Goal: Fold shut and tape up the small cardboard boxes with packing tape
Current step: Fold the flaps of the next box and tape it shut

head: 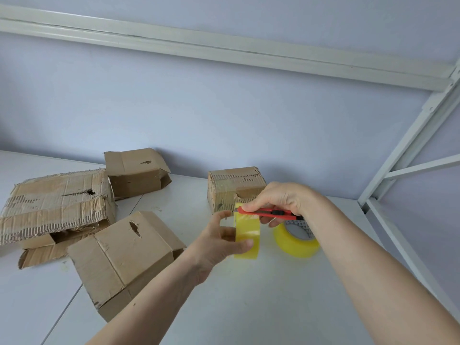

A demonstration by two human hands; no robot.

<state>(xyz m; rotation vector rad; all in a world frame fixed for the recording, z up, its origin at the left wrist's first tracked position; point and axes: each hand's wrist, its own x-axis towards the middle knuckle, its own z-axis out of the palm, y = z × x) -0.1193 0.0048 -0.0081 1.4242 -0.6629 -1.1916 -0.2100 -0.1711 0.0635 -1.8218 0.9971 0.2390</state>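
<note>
Left hand [219, 241] was clamped on the roll [247, 235], held upright off the desk [249, 295] so the knife [267, 214], gripped by the right hand [283, 199], could reach its tape edge.

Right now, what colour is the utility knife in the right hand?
Red with a black slider, seen in the head view: utility knife, right hand.

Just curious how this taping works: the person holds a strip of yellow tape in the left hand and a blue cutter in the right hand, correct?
Nearly. The cutter is red, not blue, as the head view shows. The rest stands: the left hand holds the yellow tape strip and the right hand grips the cutter.
</note>
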